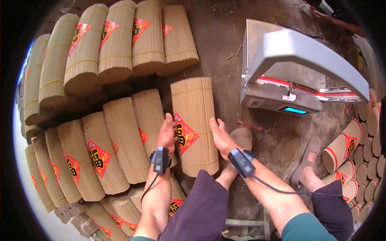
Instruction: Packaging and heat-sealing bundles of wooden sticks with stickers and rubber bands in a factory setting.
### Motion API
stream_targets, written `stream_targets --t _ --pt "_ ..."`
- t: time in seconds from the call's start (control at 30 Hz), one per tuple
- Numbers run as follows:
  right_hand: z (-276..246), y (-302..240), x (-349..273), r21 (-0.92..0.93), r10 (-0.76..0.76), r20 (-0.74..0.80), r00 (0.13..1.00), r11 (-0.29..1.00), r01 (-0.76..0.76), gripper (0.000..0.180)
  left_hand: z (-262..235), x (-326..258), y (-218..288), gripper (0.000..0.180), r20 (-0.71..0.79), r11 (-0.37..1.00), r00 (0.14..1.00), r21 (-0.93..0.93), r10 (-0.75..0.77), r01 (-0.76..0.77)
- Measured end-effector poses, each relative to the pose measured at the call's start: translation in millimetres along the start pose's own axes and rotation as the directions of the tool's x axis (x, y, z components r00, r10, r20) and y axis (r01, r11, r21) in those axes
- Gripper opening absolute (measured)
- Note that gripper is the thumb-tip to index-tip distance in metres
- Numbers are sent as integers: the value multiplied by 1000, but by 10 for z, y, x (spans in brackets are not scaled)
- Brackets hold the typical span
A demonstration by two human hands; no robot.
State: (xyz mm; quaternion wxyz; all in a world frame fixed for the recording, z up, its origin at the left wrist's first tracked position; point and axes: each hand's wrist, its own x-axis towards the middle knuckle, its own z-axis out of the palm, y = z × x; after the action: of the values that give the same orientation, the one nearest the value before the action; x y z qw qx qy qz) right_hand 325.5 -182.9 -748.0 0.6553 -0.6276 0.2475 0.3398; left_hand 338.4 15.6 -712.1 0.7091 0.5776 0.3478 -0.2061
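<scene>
Between my two hands is a thick bundle of thin tan sticks (203, 116), standing slightly tilted and bound with yellow bands. A red diamond-shaped label with a dark and gold figure sits at its left side. My left hand (167, 133) presses against the bundle's left side, its fingertips partly hidden by the label edge. On the opposite side my right hand (222, 136) grips the bundle, thumb on the front and the other fingers mostly hidden. Small dark devices are strapped to both wrists, with a cable running from each.
Rows of similar stick bundles (114, 40) are stacked at the left. A grey strapping machine (281, 100) with an arched frame and blue display stands at the upper right. Red-banded bundles (341, 148) are piled at the right. Another person's arm (339, 22) shows at the far right.
</scene>
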Motion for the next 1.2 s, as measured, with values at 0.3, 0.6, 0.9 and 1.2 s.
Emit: stream_targets --t 0.3,0.6,0.9,1.2 --pt "-40 -11 -89 211 -48 144 988 977 17 91 -97 -5 -136 85 62 998 998 -60 -32 36" --pt "-131 1 -124 302 -71 225 972 953 0 84 35 -207 -19 77 140 997 988 -29 -69 74" --pt "-229 66 34 225 -54 244 968 974 -2 85 -31 -17 -145 74 144 997 988 -46 -57 65" --pt "58 -34 54 72 70 41 997 995 -72 92 79 96 -243 63 -19 993 999 106 44 -42"
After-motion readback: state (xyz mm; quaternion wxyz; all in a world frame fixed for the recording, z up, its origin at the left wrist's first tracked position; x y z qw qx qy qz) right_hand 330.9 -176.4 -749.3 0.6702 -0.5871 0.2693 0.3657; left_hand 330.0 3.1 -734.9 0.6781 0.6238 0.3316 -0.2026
